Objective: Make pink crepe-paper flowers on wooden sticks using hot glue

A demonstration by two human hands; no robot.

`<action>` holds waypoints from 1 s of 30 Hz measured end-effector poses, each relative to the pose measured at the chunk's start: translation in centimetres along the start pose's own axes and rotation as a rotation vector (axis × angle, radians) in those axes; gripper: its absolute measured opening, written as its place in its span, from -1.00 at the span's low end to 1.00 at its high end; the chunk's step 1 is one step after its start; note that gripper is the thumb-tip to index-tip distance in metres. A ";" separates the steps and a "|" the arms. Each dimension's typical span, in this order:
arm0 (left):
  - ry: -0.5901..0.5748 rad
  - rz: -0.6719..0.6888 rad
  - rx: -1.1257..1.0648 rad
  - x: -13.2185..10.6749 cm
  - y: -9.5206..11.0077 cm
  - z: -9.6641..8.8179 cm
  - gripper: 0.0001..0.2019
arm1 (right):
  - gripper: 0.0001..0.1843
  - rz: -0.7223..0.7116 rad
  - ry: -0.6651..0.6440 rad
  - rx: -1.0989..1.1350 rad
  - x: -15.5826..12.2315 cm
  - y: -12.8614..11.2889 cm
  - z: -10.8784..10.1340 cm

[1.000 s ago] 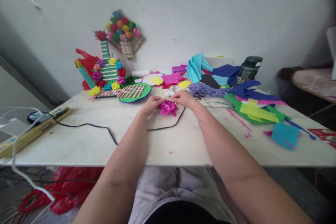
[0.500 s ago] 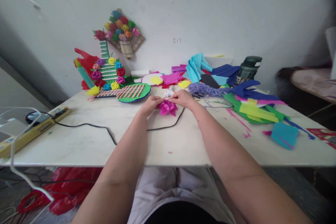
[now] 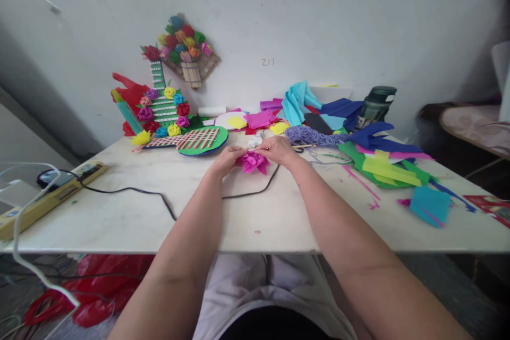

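A magenta paper flower (image 3: 254,162) hangs petals-down just above the tabletop between my hands. My left hand (image 3: 231,159) pinches its left upper side, fingers closed. My right hand (image 3: 277,149) is closed at the flower's upper right, on what looks like a thin wooden stick (image 3: 306,146) jutting out to the right past the knuckles. Where stick and flower meet is hidden by my fingers. Right behind my fingertips lies a small white object (image 3: 255,141), partly covered. Dark scissor handles (image 3: 298,150) show beside my right hand.
To the left stand a paper-flower guitar model (image 3: 165,106) and a green board with a stick lattice (image 3: 205,141). Purple yarn (image 3: 314,137), coloured paper (image 3: 382,167) and a dark bottle (image 3: 376,106) lie or stand right. A black cable (image 3: 131,189) crosses toward a power strip (image 3: 59,194).
The stick's end now shows to the right of my right hand, where it was not visible before. Both hands and the flower have stayed in nearly the same place.
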State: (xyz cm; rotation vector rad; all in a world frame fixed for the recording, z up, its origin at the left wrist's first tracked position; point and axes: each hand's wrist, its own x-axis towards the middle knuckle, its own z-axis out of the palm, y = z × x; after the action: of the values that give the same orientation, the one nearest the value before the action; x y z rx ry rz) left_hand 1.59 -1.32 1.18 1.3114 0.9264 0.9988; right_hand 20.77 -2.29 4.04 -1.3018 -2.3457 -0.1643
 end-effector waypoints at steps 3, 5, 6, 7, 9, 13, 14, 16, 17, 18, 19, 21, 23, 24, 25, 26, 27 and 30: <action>0.001 0.012 0.001 0.0 0.0 0.0 -0.72 | -0.73 -0.005 0.024 0.032 0.0 0.0 0.0; -0.001 0.017 0.001 -0.1 0.1 0.1 -0.72 | -0.75 0.006 0.037 0.058 -0.1 -0.1 0.0; -0.001 0.019 0.001 -0.2 0.1 0.1 -0.72 | -0.76 0.014 0.041 0.071 -0.1 -0.2 0.0; 0.000 0.020 0.000 -0.2 0.2 0.1 -0.72 | -0.76 0.023 0.045 0.083 -0.1 -0.2 -0.1; 0.004 0.019 -0.003 -0.2 0.2 0.2 -0.72 | -0.78 0.044 0.051 0.106 -0.1 -0.4 -0.1; 0.011 0.014 -0.011 -0.2 0.2 0.2 -0.71 | -0.81 0.078 0.064 0.140 0.0 -0.4 -0.2; 0.007 0.020 -0.007 -0.1 0.1 0.1 -0.70 | -0.82 0.081 0.065 0.145 0.0 -0.4 -0.2; -0.010 0.034 0.008 0.0 0.0 0.0 -0.69 | -0.83 0.081 0.060 0.152 0.1 -0.3 -0.2; -0.021 0.041 0.017 0.0 0.0 0.0 -0.68 | -0.84 0.080 0.055 0.155 0.1 -0.3 -0.2; -0.031 0.045 0.027 0.0 -0.1 0.0 -0.67 | -0.84 0.078 0.050 0.156 0.1 -0.2 -0.1; -0.037 0.047 0.037 0.0 -0.1 0.0 -0.66 | -0.84 0.076 0.048 0.158 0.1 -0.1 -0.1; -0.039 0.053 0.053 0.0 -0.1 0.0 -0.65 | -0.83 0.070 0.048 0.163 0.1 0.0 0.0; -0.031 0.057 0.067 0.0 0.0 0.0 -0.64 | -0.82 0.069 0.047 0.169 0.0 0.0 0.0; -0.026 0.057 0.072 0.0 0.0 0.0 -0.63 | -0.82 0.073 0.044 0.173 0.0 0.0 -0.1; -0.021 0.056 0.078 -0.1 0.1 0.1 -0.63 | -0.82 0.079 0.036 0.178 -0.1 -0.1 -0.2; -0.016 0.054 0.085 -0.1 0.1 0.1 -0.63 | -0.82 0.085 0.025 0.184 -0.1 -0.2 -0.3; -0.010 0.053 0.091 -0.1 0.2 0.2 -0.63 | -0.81 0.091 0.015 0.189 -0.1 -0.2 -0.4; 0.002 0.060 0.101 -0.2 0.4 0.3 -0.63 | -0.79 0.100 0.004 0.192 -0.2 -0.3 -0.6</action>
State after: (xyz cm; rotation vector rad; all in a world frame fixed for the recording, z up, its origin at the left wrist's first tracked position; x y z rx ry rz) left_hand 1.80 -1.63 1.56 1.4303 0.9541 1.0098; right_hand 20.76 -2.78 4.49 -1.3177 -2.2253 0.0869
